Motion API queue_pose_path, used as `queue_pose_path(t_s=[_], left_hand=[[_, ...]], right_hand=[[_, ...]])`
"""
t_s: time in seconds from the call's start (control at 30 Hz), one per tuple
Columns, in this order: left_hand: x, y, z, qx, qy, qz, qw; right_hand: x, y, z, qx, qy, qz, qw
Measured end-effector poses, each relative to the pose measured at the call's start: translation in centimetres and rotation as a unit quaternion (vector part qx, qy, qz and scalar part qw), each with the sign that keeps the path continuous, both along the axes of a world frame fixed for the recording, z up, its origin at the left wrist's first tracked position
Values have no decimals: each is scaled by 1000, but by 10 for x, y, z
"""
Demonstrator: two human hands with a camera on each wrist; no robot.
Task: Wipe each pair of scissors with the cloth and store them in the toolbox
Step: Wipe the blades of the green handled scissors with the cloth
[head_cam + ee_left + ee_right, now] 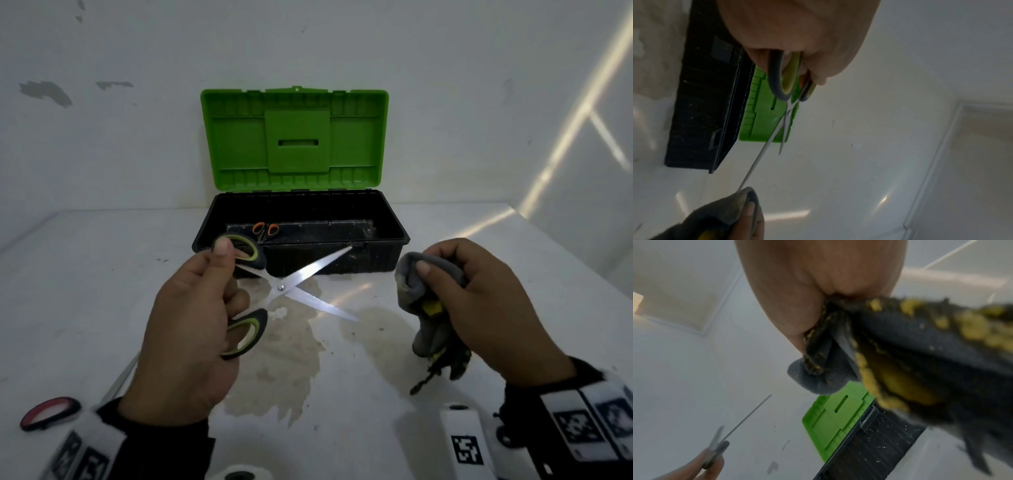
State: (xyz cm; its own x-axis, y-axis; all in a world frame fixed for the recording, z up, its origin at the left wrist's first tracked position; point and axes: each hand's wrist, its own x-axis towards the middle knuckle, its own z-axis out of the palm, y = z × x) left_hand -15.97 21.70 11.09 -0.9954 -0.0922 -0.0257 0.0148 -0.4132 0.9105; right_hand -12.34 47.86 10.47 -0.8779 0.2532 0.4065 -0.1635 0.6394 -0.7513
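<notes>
Scissors in hand: green-and-grey-handled scissors (291, 286) are held above the worktop (102, 274), just in front of the toolbox; blades are spread wide, tips directed toward the right hand.
Left hand: the left hand (191, 329) is closed on the scissors' handles, thumb through the far loop, fingers at the near loop.
Cloth: a grey cloth (424, 291) with yellow-flecked edging is bunched up, its loose end hanging down; in the head view it is seen apart from the blades.
Right hand: the right hand (479, 298) is curled tightly round the cloth, thumb pressed on the fold.
Toolbox: a black toolbox (387, 246) with a green lid (294, 137) is stood open at the back of the worktop, lid upright.
Stored scissors: orange-handled scissors (265, 231) are lain inside the toolbox, toward its left end.
Remaining scissors: red-handled scissors (48, 413) are lain on the worktop at the near left, partly hidden by the left sleeve.
Worktop surface: a brownish stain (291, 359) is spread beneath the hands.
</notes>
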Motion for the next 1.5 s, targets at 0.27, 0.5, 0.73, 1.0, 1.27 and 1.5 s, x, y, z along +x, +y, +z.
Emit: queue_pose_path(t_s=[0.27,0.5,0.73,1.0,1.27,1.5], left_hand=[[5,3,-5,-74,-36,-71,994],[8,8,-6,-101,-56,-117,986],[6,8,-5,-95,-51,-127,986],[6,9,-9,-147,-15,-127,981],[6,12,-9,-186,48,-136,972],[6,19,-10,-243,109,-123,956]], right_hand=[[-15,-5,8,-194,13,109,975],[-22,-25,10,-210,46,126,968],[-23,-41,5,-145,33,219,964],[-5,-42,-2,-62,-38,360,930],[-6,-37,0,-22,-151,292,944],[-8,-44,12,78,-162,332,926]])
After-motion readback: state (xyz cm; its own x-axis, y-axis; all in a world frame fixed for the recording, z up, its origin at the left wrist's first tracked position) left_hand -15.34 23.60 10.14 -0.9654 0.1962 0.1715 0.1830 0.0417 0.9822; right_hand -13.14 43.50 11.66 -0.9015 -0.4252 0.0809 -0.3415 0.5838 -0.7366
